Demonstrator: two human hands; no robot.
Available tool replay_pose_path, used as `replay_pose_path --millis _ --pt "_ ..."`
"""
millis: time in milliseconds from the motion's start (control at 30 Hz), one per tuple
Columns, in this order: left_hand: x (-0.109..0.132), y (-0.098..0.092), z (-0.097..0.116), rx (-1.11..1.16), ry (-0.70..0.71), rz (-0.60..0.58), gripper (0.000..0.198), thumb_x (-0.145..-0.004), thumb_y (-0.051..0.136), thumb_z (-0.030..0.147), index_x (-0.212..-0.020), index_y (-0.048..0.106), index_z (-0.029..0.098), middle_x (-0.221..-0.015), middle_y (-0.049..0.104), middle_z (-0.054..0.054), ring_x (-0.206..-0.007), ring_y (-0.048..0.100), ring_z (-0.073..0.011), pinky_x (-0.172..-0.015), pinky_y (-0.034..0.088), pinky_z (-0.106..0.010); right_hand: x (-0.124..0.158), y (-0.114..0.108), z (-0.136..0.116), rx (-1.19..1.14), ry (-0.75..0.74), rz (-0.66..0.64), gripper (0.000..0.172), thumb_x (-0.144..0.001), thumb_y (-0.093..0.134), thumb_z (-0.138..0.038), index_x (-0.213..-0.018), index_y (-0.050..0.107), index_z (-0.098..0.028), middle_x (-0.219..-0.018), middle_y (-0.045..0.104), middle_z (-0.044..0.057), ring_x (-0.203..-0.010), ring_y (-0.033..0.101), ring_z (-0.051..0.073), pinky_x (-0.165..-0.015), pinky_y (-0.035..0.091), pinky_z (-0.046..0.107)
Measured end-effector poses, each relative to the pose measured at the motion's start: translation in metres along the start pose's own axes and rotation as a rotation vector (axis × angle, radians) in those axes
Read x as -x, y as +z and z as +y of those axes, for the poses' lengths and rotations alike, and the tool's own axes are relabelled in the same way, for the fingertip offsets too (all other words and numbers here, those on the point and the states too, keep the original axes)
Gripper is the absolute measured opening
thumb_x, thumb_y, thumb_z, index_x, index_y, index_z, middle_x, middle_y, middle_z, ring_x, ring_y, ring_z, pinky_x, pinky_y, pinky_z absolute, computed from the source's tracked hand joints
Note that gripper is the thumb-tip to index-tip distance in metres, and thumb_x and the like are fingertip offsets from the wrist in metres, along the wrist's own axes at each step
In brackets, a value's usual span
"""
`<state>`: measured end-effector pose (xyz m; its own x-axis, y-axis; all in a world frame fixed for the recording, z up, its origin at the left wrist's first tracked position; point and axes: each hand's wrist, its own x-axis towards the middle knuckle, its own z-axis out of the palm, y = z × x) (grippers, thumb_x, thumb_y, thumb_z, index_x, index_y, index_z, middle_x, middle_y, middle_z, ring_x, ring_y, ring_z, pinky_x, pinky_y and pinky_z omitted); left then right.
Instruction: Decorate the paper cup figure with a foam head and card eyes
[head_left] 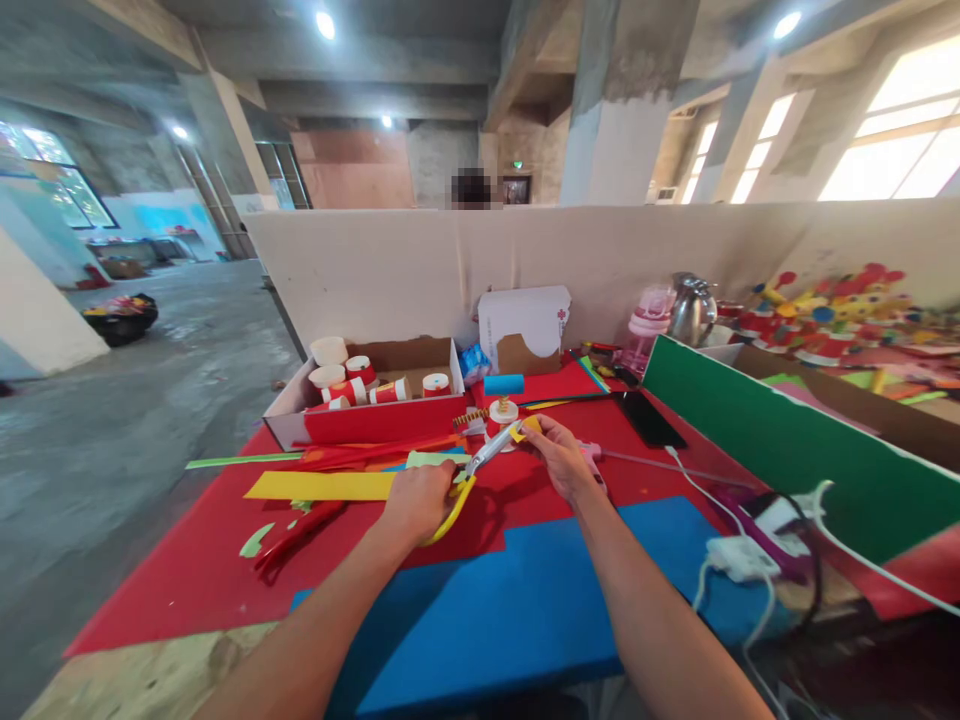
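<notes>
Scissors (484,461) meet a small yellow paper piece (528,428) just in front of the paper cup (503,411).
The left hand (424,500) has its fingers wrapped around the yellow handles; the right hand (560,456), slightly right of the cup, pinches the piece narrowly between thumb and finger. The work looks partway: a blue roll (504,384) already tops the cup, whereas the cups in the cardboard box (386,424), left of it, show none. Whether the cut is finished, I cannot tell; a long yellow strip (322,486) lies left of the cup.
</notes>
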<state>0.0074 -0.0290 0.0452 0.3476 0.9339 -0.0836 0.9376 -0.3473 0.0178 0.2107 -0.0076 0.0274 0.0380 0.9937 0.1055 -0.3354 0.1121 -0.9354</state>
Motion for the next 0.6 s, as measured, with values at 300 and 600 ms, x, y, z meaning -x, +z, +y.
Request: replay_pose_path --millis 300,600 --pt "0.001 -0.0023 0.0009 0.004 0.012 -0.011 0.026 -0.087 0.038 0.028 -0.102 0.057 0.019 -0.092 0.069 -0.013 -0.089 0.065 -0.0296 -0.071 0.047 -0.036 -0.0022 -0.0051 0.0047 0.003 0.007 -0.049 0.026 -0.059 0.079 -0.038 -0.072 0.065 -0.02 -0.073 0.064 -0.002 -0.068 0.059 0.013 -0.072 0.051 0.028" --pt "0.0008 -0.0015 -0.0008 -0.008 0.022 -0.018 0.026 -0.086 0.037 0.026 -0.099 0.059 0.019 -0.091 0.069 -0.013 -0.088 0.065 -0.0306 -0.07 0.048 -0.037 -0.0017 -0.0065 0.0028 0.029 0.025 -0.062 0.028 -0.057 0.08 -0.04 -0.069 0.064 -0.02 -0.072 0.064 -0.002 -0.069 0.06 0.013 -0.071 0.051 0.027"
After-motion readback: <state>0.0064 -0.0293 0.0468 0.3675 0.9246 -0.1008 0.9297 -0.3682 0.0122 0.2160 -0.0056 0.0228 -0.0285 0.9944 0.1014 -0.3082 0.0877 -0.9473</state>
